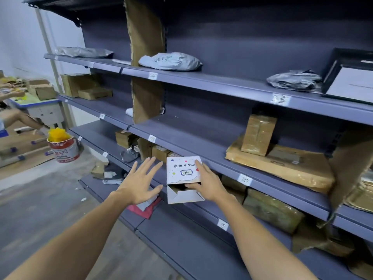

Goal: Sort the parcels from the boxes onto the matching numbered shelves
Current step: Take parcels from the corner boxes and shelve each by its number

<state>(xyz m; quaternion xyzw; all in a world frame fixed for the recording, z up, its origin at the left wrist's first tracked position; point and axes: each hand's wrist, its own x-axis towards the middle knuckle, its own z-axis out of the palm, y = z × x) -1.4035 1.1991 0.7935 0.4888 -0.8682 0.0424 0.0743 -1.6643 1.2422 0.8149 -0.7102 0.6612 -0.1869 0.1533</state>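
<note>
White box (182,172) marked 04, held up in front of the shelves.
My right hand (210,182) has its grip clamped on the box's right side, thumb at its open near end. My left hand (141,180), grip apart with fingers spread, hovers just beside the box without touching it. Behind, brown parcels (278,164) lie on the shelf tagged 10 (282,194), and a grey bag (294,79) on the higher shelf tagged 33 (222,88).

White carton (182,168) with coloured dots and blue-framed 04, slate-blue shelving (201,138), tan taped parcels (278,166) at 3 o'clock, red-and-white bucket (64,151) with yellow filling at 9 o'clock
</note>
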